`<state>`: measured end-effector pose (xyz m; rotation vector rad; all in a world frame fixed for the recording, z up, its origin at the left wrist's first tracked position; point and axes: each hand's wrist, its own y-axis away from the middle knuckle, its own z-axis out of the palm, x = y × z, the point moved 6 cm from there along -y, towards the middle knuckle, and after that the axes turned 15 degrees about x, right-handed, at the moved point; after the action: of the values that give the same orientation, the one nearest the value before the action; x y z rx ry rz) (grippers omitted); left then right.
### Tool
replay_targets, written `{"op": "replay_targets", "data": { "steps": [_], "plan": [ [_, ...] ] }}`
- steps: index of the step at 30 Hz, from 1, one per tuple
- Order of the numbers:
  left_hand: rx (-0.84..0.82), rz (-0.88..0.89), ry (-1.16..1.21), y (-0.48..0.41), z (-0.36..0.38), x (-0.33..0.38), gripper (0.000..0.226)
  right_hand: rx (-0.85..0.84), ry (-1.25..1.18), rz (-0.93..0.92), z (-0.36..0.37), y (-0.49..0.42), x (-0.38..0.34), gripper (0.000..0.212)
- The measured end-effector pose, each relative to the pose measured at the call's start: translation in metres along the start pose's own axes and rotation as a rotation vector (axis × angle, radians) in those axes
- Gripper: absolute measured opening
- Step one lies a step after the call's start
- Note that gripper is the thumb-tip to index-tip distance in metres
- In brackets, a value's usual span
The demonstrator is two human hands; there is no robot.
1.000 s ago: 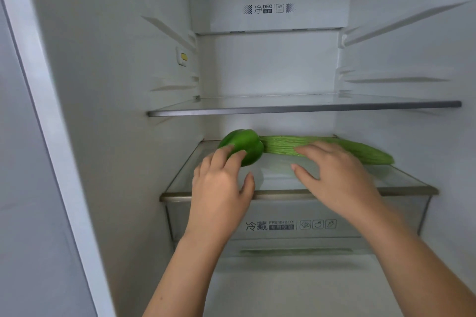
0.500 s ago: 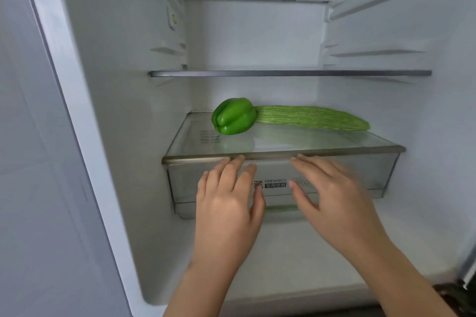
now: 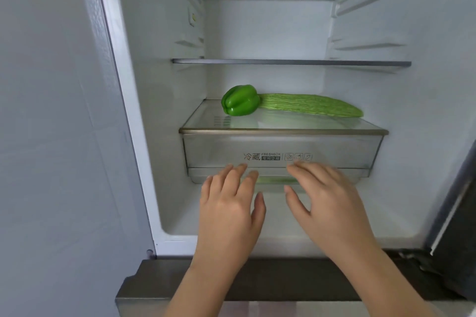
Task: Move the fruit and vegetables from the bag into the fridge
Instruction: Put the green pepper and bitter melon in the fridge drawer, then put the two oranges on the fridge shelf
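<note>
A green bell pepper lies on the glass shelf above the crisper drawer, at its left. A long ridged green gourd lies beside it, reaching to the right, its left end touching the pepper. My left hand and my right hand hover palm-down in front of the drawer's lower edge, fingers spread, holding nothing. Both are well below and in front of the vegetables. The bag is out of view.
The clear crisper drawer sits under that shelf, shut. An upper glass shelf spans the fridge above. The fridge's left wall and white door frame border the opening. A dark door edge stands at right.
Both hands have let go of the pepper and gourd and drawn back and down out of the shelf. The view has pulled away from the fridge.
</note>
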<state>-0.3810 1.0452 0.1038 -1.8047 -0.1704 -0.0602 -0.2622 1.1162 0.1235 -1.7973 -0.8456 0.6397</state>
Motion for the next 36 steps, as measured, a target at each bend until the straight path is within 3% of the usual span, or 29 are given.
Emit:
{"op": "replay_targets", "data": {
  "steps": [14,26,36],
  "plan": [
    [-0.122,-0.173,-0.299,0.074,-0.105,0.067,0.034,-0.075,-0.35,-0.058,-0.069,0.07,-0.027,0.039],
    [-0.122,-0.335,-0.659,0.118,-0.245,0.075,0.035,-0.128,-0.715,-0.187,-0.117,0.099,-0.131,0.04],
    [-0.072,-0.458,-0.952,0.155,-0.405,0.098,0.036,-0.095,-1.026,-0.305,-0.202,0.135,-0.26,0.037]
  ]
}}
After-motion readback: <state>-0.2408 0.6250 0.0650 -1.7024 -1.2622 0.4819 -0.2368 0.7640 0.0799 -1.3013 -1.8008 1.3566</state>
